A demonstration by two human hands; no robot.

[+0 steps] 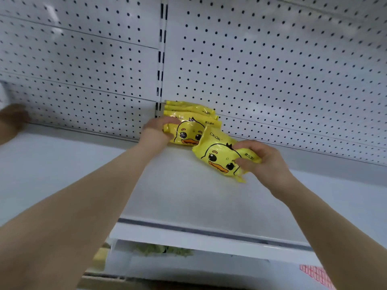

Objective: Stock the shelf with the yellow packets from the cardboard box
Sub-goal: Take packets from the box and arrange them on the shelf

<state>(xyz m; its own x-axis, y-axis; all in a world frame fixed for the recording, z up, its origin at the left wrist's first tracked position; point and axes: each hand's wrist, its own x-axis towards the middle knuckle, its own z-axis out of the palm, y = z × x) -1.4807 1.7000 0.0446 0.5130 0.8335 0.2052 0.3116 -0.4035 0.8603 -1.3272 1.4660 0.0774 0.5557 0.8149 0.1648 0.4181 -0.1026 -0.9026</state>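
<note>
Several yellow packets with a duck face stand in a row on the white shelf, leaning against the pegboard back. My left hand grips the left edge of the front packet of the row. My right hand pinches another yellow duck packet, held tilted just right of the row, low over the shelf. The cardboard box is out of view.
A white pegboard back panel with a slotted upright rises behind the shelf. Another person's hand shows at the far left edge. Below the shelf's front rail lies a lower shelf with blurred goods.
</note>
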